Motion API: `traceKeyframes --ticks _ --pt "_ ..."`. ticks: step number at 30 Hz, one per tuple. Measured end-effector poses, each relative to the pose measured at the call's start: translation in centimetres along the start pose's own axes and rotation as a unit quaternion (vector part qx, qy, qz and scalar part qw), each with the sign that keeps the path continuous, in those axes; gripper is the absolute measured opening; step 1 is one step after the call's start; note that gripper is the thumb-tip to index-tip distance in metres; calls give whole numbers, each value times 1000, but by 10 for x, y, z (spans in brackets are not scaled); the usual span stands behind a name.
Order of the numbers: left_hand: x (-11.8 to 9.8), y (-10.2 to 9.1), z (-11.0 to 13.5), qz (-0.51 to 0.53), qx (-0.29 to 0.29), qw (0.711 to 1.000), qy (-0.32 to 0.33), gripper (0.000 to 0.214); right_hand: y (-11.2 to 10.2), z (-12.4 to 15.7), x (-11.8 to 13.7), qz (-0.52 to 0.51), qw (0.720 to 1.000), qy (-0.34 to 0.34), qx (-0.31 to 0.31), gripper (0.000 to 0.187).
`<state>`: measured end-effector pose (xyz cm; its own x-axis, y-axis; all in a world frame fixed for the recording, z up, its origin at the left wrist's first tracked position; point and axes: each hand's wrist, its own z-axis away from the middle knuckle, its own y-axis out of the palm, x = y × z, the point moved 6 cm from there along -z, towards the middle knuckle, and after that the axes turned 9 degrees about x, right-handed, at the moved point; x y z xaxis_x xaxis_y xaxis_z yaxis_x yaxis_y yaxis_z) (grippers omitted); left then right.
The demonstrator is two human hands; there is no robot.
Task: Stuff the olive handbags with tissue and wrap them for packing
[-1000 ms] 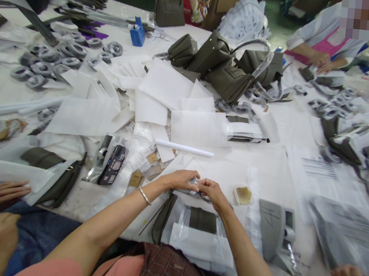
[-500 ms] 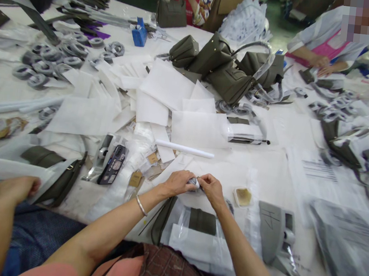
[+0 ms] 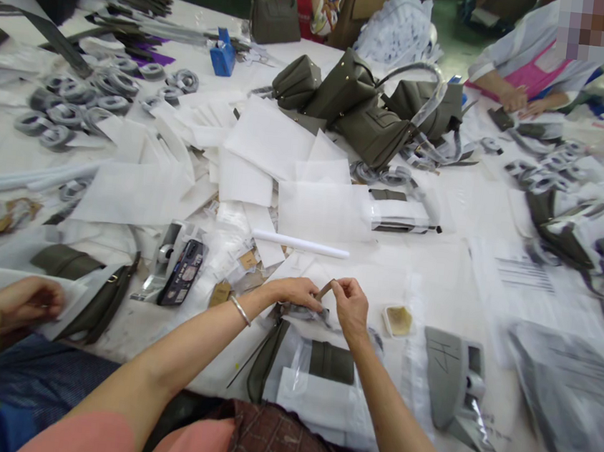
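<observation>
A short brownish strap end (image 3: 324, 289) sticks up between my hands. My right hand (image 3: 351, 303) pinches its upper tip between thumb and fingers. My left hand (image 3: 300, 293) is closed over a grey-wrapped rolled strap (image 3: 301, 313), from which the strap end seems to come; its fingertips are partly hidden. Right below both hands lies an olive handbag (image 3: 331, 362), with clear plastic and a white paper band around it. Thin dark cords hang at the bag's left side.
Tape dispensers stand left (image 3: 166, 255) and right (image 3: 471, 388), the left one beside a phone (image 3: 183, 272). A small dish (image 3: 398, 321) sits right of my hands. White sheets (image 3: 268, 136), olive bags (image 3: 348, 94) and strap rolls (image 3: 70, 97) lie beyond. A co-worker's hand (image 3: 34, 306) is at left.
My right hand has drawn the strap end up, and it now shows between my hands. My left hand has flattened over the roll. A co-worker's fingers have appeared at the lower right.
</observation>
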<state>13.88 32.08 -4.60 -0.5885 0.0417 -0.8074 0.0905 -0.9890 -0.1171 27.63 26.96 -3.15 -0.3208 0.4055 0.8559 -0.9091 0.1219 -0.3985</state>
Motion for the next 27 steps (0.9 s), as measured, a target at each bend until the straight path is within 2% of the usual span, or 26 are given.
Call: traceKeyframes --ticks 6,10,13,18,21,27 --pt "13 7 2 90 -34 995 -12 29 -3 -22 -2 -18 999 0 36 38" --pt "24 0 5 140 -51 989 -11 38 -4 -3 -7 -1 1000 -9 7 39" --pt "28 -3 6 149 -60 987 -8 40 -1 21 -8 23 998 -47 23 37" --pt "28 -4 -1 103 -85 991 6 27 13 43 -5 134 973 -180 57 23" --pt "30 -7 -9 54 -84 995 17 21 16 39 -8 144 969 -193 48 16" --pt "37 -5 -29 -44 -17 999 15 23 23 37 0 145 960 -229 72 6"
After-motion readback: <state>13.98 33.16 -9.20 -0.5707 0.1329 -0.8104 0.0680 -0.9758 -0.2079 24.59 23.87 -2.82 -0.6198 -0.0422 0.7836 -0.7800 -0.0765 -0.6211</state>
